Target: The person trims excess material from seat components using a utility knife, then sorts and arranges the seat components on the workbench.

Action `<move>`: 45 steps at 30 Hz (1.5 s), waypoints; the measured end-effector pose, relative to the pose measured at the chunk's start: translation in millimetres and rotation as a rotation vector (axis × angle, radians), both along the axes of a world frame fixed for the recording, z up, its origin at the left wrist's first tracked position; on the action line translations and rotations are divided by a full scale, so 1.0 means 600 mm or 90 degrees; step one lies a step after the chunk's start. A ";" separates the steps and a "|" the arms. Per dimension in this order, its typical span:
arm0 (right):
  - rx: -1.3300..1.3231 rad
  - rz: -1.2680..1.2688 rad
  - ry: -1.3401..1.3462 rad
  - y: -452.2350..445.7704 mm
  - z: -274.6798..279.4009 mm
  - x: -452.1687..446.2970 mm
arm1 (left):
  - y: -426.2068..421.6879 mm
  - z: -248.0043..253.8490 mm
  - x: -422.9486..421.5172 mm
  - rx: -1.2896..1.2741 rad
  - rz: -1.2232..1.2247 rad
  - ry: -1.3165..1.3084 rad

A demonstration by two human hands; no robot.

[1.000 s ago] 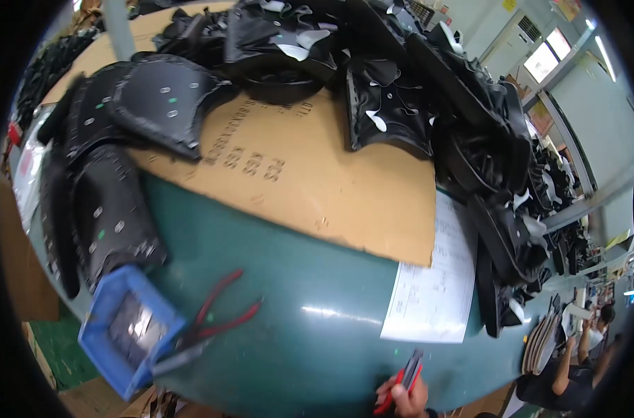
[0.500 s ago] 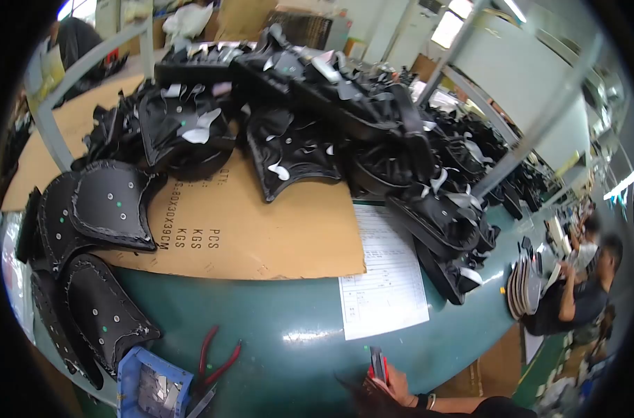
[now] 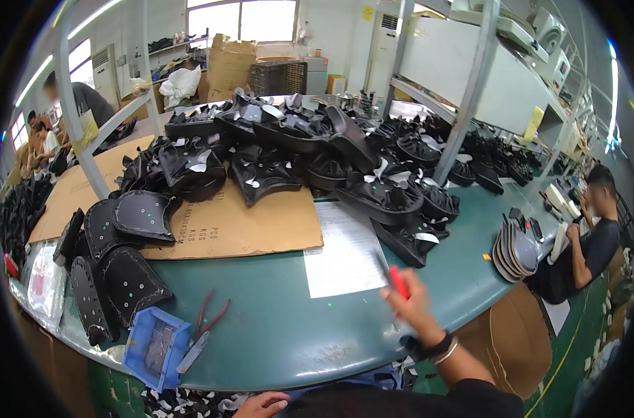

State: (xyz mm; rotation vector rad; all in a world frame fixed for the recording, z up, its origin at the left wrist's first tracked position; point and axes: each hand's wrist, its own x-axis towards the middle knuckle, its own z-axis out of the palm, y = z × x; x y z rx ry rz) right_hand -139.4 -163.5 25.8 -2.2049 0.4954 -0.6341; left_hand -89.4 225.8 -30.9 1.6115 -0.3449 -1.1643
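Note:
My right hand is closed around a red-handled tool, raised over the green tabletop. Its dark narrow end points up and left; motion blur hides its exact kind. Just beyond that end lies a printed paper sheet. At the bottom edge, close to my body, my left hand is partly in view, fingers extended and nothing visible in it. Left of centre, a pair of red-handled pliers rests beside a blue bin of small pieces. A grey-bladed tool leans along the bin's right side.
Curved black panels with rivets are stacked at left. Black padded pieces pile up behind a cardboard sheet. Metal posts rise from the table. At right, a person sits near stacked grey curved pieces.
My right hand has moved up and forward with the red-handled tool, towards the paper. The view has tilted up, and my left hand now shows at the bottom edge.

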 end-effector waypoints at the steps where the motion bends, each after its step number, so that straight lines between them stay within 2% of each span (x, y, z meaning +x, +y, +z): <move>1: -0.031 -0.026 -0.074 -0.028 0.032 -0.002 | -0.017 0.056 0.005 -0.126 -0.013 0.029; 2: -0.063 -0.048 -0.149 -0.057 0.070 0.003 | -0.023 0.111 0.017 -0.214 -0.050 0.001; 3: -0.015 -0.072 -0.153 -0.086 0.104 0.004 | -0.030 0.151 0.034 -0.301 -0.085 -0.030; 4: 0.033 -0.093 -0.158 -0.118 0.136 0.006 | -0.033 0.163 0.064 -0.474 -0.152 -0.041; 5: 0.077 -0.098 -0.158 -0.156 0.158 0.013 | -0.031 0.188 0.102 -0.536 -0.226 -0.038; 6: 0.123 -0.104 -0.162 -0.193 0.168 0.023 | -0.075 0.248 0.146 -0.661 -0.265 -0.302; 7: 0.125 -0.118 -0.176 -0.232 0.167 0.037 | -0.083 0.283 0.140 -0.699 -0.098 -0.371; 8: 0.126 -0.130 -0.187 -0.265 0.167 0.056 | -0.099 0.313 0.178 -0.798 -0.148 -0.380; 9: 0.143 -0.127 -0.176 -0.284 0.171 0.073 | -0.120 0.367 0.179 -0.809 -0.075 -0.329; 12: 0.113 -0.118 -0.106 -0.338 0.170 0.139 | -0.220 0.481 0.236 -0.865 -0.141 -0.343; 13: 0.089 -0.090 -0.113 -0.351 0.173 0.166 | -0.266 0.510 0.258 -0.841 -0.107 -0.359; 14: -0.015 -0.087 -0.092 -0.361 0.181 0.198 | -0.315 0.537 0.282 -0.815 -0.072 -0.376; 15: -0.076 -0.064 -0.093 -0.357 0.197 0.226 | -0.379 0.556 0.321 -0.778 0.034 -0.393; 16: -0.078 -0.084 -0.067 -0.336 0.219 0.258 | -0.449 0.556 0.375 -0.737 0.139 -0.409; 17: -0.229 -0.098 -0.073 -0.352 0.207 0.305 | -0.520 0.519 0.452 -0.699 0.269 -0.338; 18: -0.287 -0.115 -0.047 -0.336 0.213 0.344 | -0.570 0.458 0.519 -0.597 0.339 -0.345; 19: -0.382 -0.117 -0.052 -0.312 0.215 0.376 | -0.613 0.379 0.576 -0.538 0.404 -0.258; 20: -0.453 -0.156 -0.014 -0.291 0.206 0.417 | -0.656 0.301 0.619 -0.429 0.466 -0.079; 21: -0.472 -0.133 0.007 -0.278 0.193 0.455 | -0.699 0.274 0.590 -0.557 0.552 0.214; 22: -0.515 -0.100 0.011 -0.266 0.182 0.485 | -0.749 0.131 0.664 -0.541 0.516 0.189; 23: -0.559 -0.094 0.001 -0.260 0.168 0.513 | -0.742 0.148 0.616 -0.314 0.614 0.142; 24: -0.601 -0.086 -0.006 -0.258 0.153 0.535 | -0.760 0.142 0.626 -0.276 0.719 0.099; 26: -0.601 -0.072 -0.020 -0.269 0.135 0.569 | -0.768 0.131 0.659 -0.262 0.695 0.047; 28: -0.546 -0.093 -0.015 -0.277 0.135 0.581 | -0.754 0.157 0.664 -0.265 0.662 0.060; 30: -0.504 -0.115 -0.044 -0.285 0.156 0.573 | -0.727 0.155 0.693 -0.369 0.534 0.121; 31: -0.481 -0.160 -0.089 -0.293 0.173 0.568 | -0.724 0.152 0.706 -0.387 0.559 0.095; 32: -0.480 -0.202 -0.132 -0.305 0.193 0.560 | -0.714 0.175 0.699 -0.299 0.643 0.041; 34: -0.398 -0.284 -0.206 -0.318 0.256 0.522 | -0.671 0.195 0.702 -0.362 0.633 -0.004; 36: -0.259 -0.265 -0.378 -0.335 0.309 0.481 | -0.602 0.229 0.678 -0.396 0.645 -0.106; 38: -0.068 -0.162 -0.447 -0.370 0.326 0.484 | -0.534 0.240 0.697 -0.363 0.735 -0.174; 40: 0.232 -0.017 -0.513 -0.344 0.320 0.524 | -0.475 0.245 0.732 -0.489 0.763 -0.170; 42: 0.333 0.041 -0.413 -0.332 0.283 0.609 | -0.425 0.266 0.732 -0.495 0.852 -0.181; 44: 0.479 0.189 -0.321 -0.272 0.261 0.663 | -0.375 0.229 0.774 -0.378 0.937 -0.189; 45: 0.460 0.195 -0.259 -0.248 0.247 0.681 | -0.341 0.184 0.810 -0.367 0.890 -0.172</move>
